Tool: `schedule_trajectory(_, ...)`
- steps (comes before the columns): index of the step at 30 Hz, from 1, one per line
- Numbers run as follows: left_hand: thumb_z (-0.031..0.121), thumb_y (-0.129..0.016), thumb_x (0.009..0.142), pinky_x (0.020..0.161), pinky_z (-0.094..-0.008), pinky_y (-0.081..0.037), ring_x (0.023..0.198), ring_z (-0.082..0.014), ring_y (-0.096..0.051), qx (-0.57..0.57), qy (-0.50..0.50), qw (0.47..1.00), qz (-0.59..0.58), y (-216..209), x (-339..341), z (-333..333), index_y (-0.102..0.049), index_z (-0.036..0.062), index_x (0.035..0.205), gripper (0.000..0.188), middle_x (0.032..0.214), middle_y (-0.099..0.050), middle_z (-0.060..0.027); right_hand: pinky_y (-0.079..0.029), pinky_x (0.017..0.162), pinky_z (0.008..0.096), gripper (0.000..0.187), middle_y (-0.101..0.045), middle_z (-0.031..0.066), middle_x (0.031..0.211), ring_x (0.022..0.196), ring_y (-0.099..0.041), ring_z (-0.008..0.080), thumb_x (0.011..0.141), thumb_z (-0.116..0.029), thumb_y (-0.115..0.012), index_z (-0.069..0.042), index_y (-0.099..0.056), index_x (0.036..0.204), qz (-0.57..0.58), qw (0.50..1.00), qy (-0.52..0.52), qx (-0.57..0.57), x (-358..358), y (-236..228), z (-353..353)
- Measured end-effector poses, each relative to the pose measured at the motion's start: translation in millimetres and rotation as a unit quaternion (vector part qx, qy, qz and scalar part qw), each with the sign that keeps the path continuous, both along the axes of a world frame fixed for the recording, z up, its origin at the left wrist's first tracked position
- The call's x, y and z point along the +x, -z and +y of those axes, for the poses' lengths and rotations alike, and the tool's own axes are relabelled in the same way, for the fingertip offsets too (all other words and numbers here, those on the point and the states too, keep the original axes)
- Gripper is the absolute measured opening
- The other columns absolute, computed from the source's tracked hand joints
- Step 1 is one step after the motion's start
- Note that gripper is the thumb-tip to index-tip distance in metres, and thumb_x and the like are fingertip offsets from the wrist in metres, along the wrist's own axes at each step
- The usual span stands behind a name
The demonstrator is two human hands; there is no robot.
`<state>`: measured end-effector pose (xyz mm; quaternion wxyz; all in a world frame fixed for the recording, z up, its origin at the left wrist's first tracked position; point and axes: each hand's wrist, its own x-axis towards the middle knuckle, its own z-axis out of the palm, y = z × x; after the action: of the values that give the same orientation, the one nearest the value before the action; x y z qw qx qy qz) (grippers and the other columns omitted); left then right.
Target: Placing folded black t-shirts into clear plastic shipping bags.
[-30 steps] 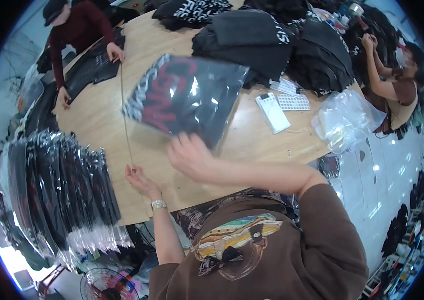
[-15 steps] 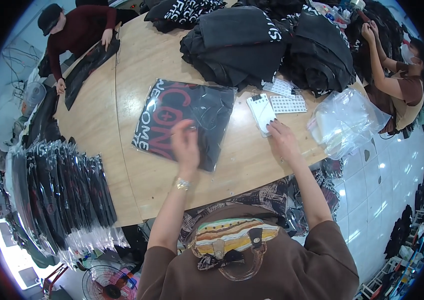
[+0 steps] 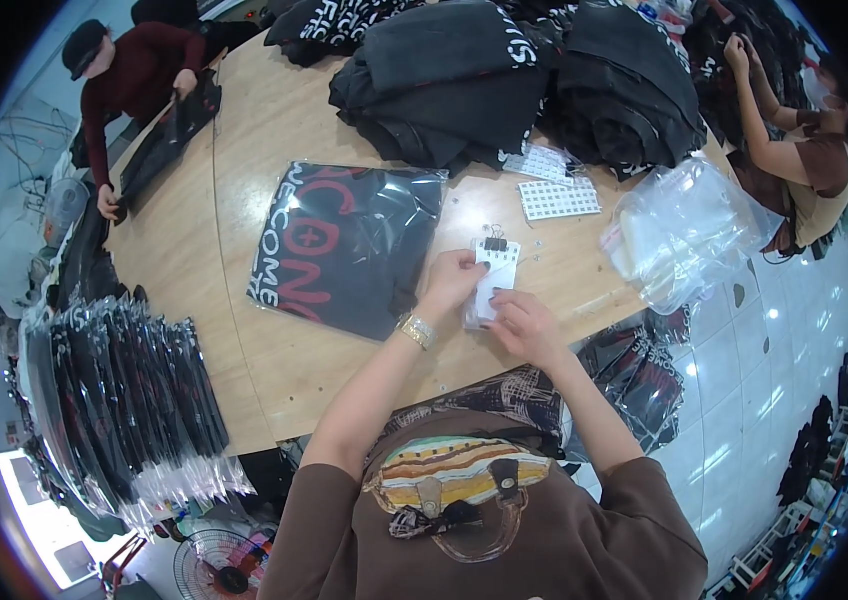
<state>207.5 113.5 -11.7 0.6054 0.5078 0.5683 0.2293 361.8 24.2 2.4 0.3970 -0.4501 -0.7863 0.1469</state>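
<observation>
Red-and-white lettering point(image 3: 306, 240) on bagged garment point(image 3: 374, 255), white letters point(image 3: 521, 45) on garment piles point(image 3: 434, 85)

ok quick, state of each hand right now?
Left hand: partly curled, fingertips on the white clipped pad; can't tell if it grips.
Right hand: partly curled, fingers at the pad's lower part; grip unclear.

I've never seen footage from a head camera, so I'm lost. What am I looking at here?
No machine: these are a person's bare hands, seen from a wide fisheye camera worn on the head, which bends straight edges. On the wooden table lie a black printed item in clear plastic, piles of black cloth, white gridded sheets and clear plastic bags. The left hand holds a white pad with a black clip; the right hand touches its lower part.
</observation>
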Motion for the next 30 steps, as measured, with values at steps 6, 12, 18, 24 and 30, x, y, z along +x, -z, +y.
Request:
schedule_trajectory(6,0.012,-0.062,0.08,0.057,-0.024,-0.044,0.061,-0.0077,-0.055,0.067,-0.001,0.996,-0.059,17.7,-4.0,-9.3,-0.062,-0.0024,0.095,0.02,0.073,-0.063,-0.0044,-0.049,0.064,0.0367,0.012,-0.058,0.012,0.084,0.072,-0.06,0.0299,0.078,-0.003,-0.059,-0.002,-0.061,0.09,0.231,0.949,0.14,-0.164,-7.9,-3.7,31.6)
schedule_trajectory(12,0.006,-0.059,0.082,0.058,-0.0234,-0.041,0.062,-0.007,-0.05,0.163,0.021,0.985,0.056,4.0,-0.8,-20.9,-0.059,0.0009,0.097,0.016,0.07,-0.057,-0.0009,-0.049,0.063,0.0382,0.011,-0.058,0.014,0.083,0.072,-0.06,0.0321,0.079,-0.005,-0.058,-0.004,-0.064,0.089,0.048,0.983,0.121,-0.132,-6.3,6.7,49.4)
schedule_trajectory(18,0.006,-0.057,0.083,0.06,-0.0264,-0.043,0.063,-0.0115,-0.053,0.179,0.017,0.981,0.076,1.6,0.9,-24.5,-0.057,-0.0006,0.098,0.017,0.071,-0.058,-0.0052,-0.05,0.06,0.0408,0.008,-0.056,0.0147,0.081,0.071,-0.06,0.0337,0.08,-0.009,-0.057,-0.003,-0.061,0.083,-0.071,0.979,0.118,-0.15,-10.7,-2.1,53.7)
schedule_trajectory(24,0.007,-0.057,0.083,0.059,-0.0249,-0.043,0.061,-0.0093,-0.052,0.182,0.006,0.983,0.033,4.9,-1.1,-25.4,-0.057,-0.0019,0.098,0.018,0.071,-0.058,-0.0044,-0.05,0.059,0.0396,0.009,-0.056,0.0154,0.08,0.07,-0.061,0.0307,0.076,-0.009,-0.059,-0.001,-0.059,0.081,-0.13,0.98,0.108,-0.107,-10.7,1.7,59.1)
schedule_trajectory(30,0.018,-0.057,0.087,0.057,-0.0234,-0.044,0.062,-0.007,-0.053,0.163,-0.068,0.984,0.026,-18.5,-24.3,-68.8,-0.056,-0.0027,0.108,0.03,0.075,-0.059,-0.0042,-0.048,0.058,0.0364,0.007,-0.058,0.013,0.076,0.066,-0.059,0.0288,0.074,-0.006,-0.061,-0.004,-0.061,0.081,0.089,0.961,0.181,-0.189,-25.2,-15.2,65.6)
